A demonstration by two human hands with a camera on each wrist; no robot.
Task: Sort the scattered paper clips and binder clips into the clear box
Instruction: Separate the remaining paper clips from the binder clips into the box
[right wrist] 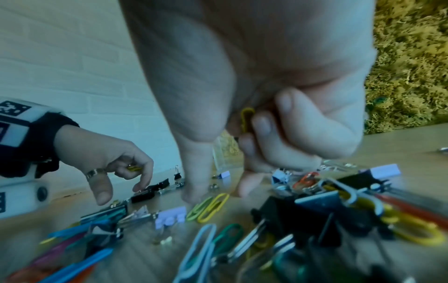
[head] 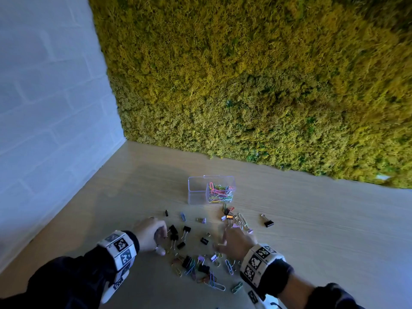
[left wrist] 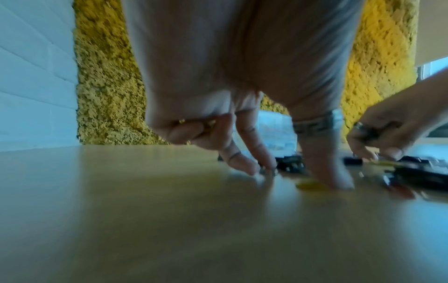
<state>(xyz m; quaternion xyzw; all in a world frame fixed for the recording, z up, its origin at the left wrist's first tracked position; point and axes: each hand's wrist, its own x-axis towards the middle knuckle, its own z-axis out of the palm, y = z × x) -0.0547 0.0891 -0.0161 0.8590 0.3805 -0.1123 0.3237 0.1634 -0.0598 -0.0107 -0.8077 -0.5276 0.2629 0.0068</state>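
Holding a yellow paper clip in curled fingers, right hand and left hand, likewise clutching small clips, work scattered binder clips near the bench's front edge; clear box stands mid-bench, toward the back.

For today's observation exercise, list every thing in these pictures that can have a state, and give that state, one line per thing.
clear box: open, upright; right compartment holds coloured paper clips, left looks empty.
left hand: fingers curled round a yellow clip, fingertips on the table.
right hand: holds a yellow paper clip in curled fingers, reaching down to the pile.
scattered clips: loose on the table, unsorted.
black binder clip: lying alone, handles up.
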